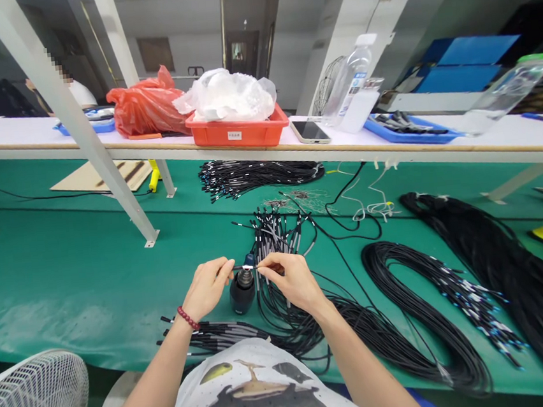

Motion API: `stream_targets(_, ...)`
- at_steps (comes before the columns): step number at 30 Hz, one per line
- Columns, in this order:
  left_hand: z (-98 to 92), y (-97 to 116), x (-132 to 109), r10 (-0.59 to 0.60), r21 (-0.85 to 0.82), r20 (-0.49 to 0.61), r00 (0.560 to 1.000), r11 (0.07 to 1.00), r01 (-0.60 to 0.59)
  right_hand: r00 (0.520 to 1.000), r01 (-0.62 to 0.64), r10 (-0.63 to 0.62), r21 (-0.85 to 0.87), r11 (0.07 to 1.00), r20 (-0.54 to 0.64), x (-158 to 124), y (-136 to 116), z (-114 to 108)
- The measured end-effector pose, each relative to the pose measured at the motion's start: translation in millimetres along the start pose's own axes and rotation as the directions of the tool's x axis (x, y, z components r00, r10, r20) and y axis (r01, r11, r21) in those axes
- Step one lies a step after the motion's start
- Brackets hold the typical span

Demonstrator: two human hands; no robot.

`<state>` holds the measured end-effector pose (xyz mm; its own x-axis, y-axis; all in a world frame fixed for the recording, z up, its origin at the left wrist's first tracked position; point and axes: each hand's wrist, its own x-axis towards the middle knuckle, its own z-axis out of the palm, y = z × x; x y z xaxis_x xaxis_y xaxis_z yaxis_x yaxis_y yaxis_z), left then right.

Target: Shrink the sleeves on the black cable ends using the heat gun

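Observation:
Between my two hands a thin black cable (237, 268) with a white piece on it is stretched level above the nozzle of a black heat tool (242, 294). My left hand (208, 286), with a red bead bracelet at the wrist, pinches the cable's left part. Thumb and finger of my right hand (292, 278) pinch it just right of the nozzle. Behind and beside my right hand lies a bundle of black cables with grey sleeves (274, 232). More sleeved cable ends (217, 334) lie in front of the tool, near my body.
Coiled black cables (387, 263) and a thick black bundle (491, 240) cover the right of the green table (67, 274). The shelf (141, 149) above holds a red bin (236, 133), a phone (310, 132) and bottles. A white fan (41, 405) stands at lower left. A person sits beyond.

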<state>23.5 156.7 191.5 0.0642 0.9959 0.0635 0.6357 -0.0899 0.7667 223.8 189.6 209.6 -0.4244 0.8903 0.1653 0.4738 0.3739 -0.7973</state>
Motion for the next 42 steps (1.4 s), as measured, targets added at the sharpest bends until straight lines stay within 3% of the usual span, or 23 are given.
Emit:
stream_targets(16, 2.1, -0.7, 0.4, 0.014, -0.055, -0.058, 0.998, 0.998, -0.017, 0.999, -0.03, 0.031, 0.028, 0.999, -0.031, 3.0, 7.1, 3.7)
stream_targets(21, 3.1, -3.0, 0.0, 0.04, -0.064, -0.08, 0.996, 0.997, -0.045, 1.0, -0.001, 0.002, -0.079, 0.997, 0.005, 0.9, 7.3, -0.3)
stream_targets(31, -3.4, 4.0, -1.5, -0.001, 0.087, -0.001, 1.0, 0.996, 0.001, 0.999, 0.03, -0.031, -0.058, 0.998, -0.022, -0.1, 6.3, 1.9)
stream_targets(42, 2.1, 1.4, -2.7, 0.02, -0.022, -0.088, 0.996, 1.0, -0.022, 0.999, 0.018, -0.019, -0.032, 0.999, -0.05, 1.3, 13.2, 4.6)
